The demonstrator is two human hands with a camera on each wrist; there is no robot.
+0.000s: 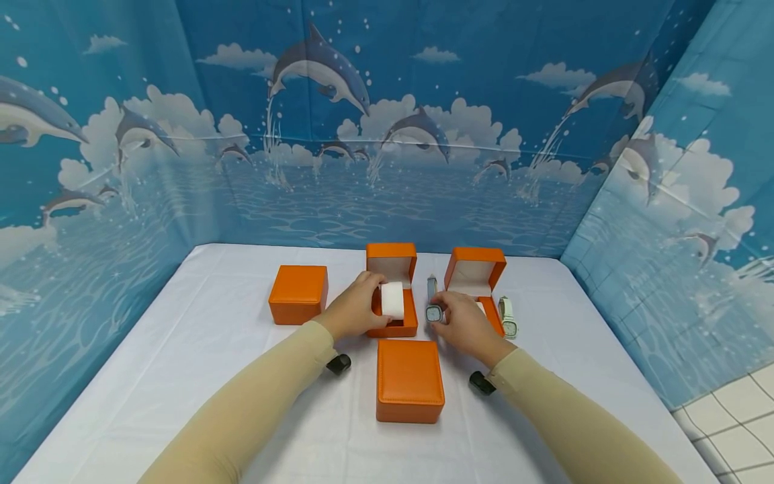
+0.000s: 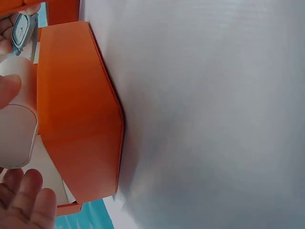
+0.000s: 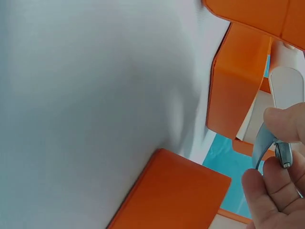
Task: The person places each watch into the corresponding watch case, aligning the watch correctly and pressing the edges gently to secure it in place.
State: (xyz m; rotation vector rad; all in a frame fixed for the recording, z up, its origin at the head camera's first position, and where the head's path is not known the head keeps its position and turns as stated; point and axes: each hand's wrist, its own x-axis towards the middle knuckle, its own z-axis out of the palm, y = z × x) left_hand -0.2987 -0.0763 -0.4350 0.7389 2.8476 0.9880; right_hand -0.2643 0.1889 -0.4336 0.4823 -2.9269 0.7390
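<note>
My left hand grips a white watch cushion, thumb on the near side and fingers at the far side. The cushion is just above an open orange watch box, whose lid stands up at the back. In the left wrist view the cushion shows its rounded flat end beside the orange box wall. My right hand pinches a blue-grey wristwatch between thumb and fingers, to the right of that box. The right wrist view shows its curved strap near the fingertips.
A second open orange box stands at the right, partly hidden by my right hand. Beside it lies a pale green watch. Closed orange boxes sit at the left and front. Behind the white-covered table hangs a dolphin-print curtain.
</note>
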